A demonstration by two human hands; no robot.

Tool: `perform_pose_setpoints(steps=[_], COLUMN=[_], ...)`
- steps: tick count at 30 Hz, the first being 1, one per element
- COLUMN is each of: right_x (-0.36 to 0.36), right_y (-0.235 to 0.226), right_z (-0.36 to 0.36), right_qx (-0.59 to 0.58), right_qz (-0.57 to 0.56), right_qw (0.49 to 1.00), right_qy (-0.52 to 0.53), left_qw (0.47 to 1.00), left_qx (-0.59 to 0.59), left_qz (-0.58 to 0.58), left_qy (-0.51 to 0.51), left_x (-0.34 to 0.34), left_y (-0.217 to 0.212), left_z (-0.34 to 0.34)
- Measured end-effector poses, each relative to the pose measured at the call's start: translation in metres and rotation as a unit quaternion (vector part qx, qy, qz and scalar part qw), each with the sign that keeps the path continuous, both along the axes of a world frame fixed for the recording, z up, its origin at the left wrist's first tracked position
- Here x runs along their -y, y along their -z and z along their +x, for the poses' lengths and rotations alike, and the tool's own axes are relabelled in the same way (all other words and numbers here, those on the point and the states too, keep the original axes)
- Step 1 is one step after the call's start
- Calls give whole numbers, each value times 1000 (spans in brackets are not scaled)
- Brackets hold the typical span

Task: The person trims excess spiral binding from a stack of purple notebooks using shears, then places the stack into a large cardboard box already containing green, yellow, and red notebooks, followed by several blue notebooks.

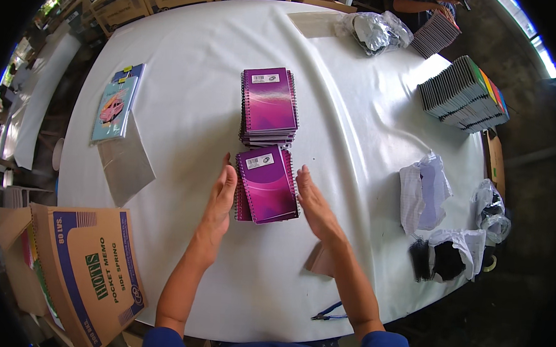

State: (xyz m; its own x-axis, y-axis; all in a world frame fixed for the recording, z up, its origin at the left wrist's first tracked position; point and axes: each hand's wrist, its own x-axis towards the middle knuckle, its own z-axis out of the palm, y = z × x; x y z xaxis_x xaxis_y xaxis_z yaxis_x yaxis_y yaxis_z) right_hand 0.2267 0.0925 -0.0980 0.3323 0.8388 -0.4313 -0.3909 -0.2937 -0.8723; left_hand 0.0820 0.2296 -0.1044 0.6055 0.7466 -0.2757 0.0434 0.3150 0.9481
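A near stack of purple and magenta spiral notebooks (266, 188) lies in front of me, its top one turned slightly against those below. My left hand (222, 196) stands on edge along the stack's left side, fingers stretched out. On the other side my right hand (315, 207) is held likewise, palm inward and fingers straight. Both hands are open and very close to the stack; whether they touch it I cannot tell. Directly beyond is a taller stack of the same notebooks (270, 101), each with a white label on the cover.
Left are a light-blue booklet (113, 105), a clear plastic sheet (126, 165) and a carton (90, 270). Blue-handled pliers (330, 312) and a brown piece (320, 260) lie near my right forearm. Right are crumpled paper (425, 192) and a notebook stack (464, 95). A person (419, 5) works beyond.
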Motion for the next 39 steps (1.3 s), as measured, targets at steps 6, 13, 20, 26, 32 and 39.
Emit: perform_pose_setpoints(steps=[6, 13, 20, 26, 32, 39], right_x=[-13, -67, -135, -128, -133, 0], right_y=[-32, -24, -17, 2, -17, -20], right_z=[-25, 67, 76, 124, 83, 50], right_qx=[44, 95, -34, -50, -107, 475], right_qz=[-46, 42, 35, -40, 32, 34], right_qw=[998, 988, 994, 984, 991, 869], right_qy=[3, 113, 96, 169, 72, 132], left_qw=[989, 998, 949, 956, 968, 993], left_qx=[39, 55, 217, 195, 171, 86], left_qz=[-122, 8, -188, -177, -174, -53], left_qy=[74, -5, 134, 125, 59, 56], left_x=[-1, -73, -108, -108, -106, -122], left_y=[-8, -26, -6, 5, 5, -32], left_z=[2, 42, 92, 109, 90, 92])
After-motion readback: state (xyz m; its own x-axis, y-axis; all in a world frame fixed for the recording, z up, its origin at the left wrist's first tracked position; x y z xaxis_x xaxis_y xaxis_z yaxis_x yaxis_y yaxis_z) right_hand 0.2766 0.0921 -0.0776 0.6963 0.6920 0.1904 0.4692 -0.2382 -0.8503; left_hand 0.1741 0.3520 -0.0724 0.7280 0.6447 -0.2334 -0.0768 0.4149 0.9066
